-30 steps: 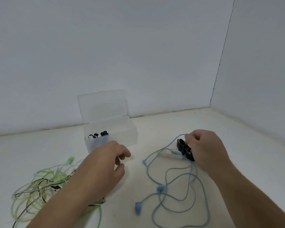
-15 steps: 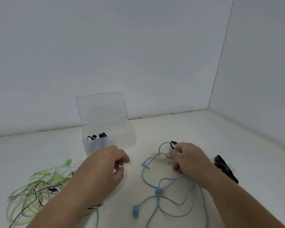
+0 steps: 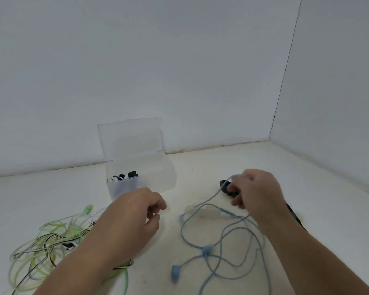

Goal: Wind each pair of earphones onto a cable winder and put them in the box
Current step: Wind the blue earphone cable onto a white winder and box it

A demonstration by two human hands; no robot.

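A: What is held, and how?

B: A winder [image 3: 227, 186] is pinched in the curled fingers of the right hand [image 3: 260, 194], to the right of the box [image 3: 158, 175] and near it. 1 strand of the blue earphones [image 3: 205, 250] is lifted up to those fingers. Whether it is also pinched cannot be told, since that part is blurred.

A: Which way does the rest lie from the grip?

B: From the grip the cable is led down and toward the viewer, away from the box. It is spread in loose loops in front of the box and to its right. Its long run is laid roughly front to back, with 1 earbud [image 3: 175, 271] at the end farthest from the box.

A: Which hand is nearer the slack?

B: The left hand [image 3: 134, 216] is held just in front of the box, fingers loosely curled, with nothing seen in it. The loops are found between the 2 hands. It is judged that slack would be fed most easily by the left while the winder is kept in the right.

A: What else is there?

B: Dark pieces are seen in the box's left end. A tangle [image 3: 47, 239] of green and black cable is left in front of the box, to its left.
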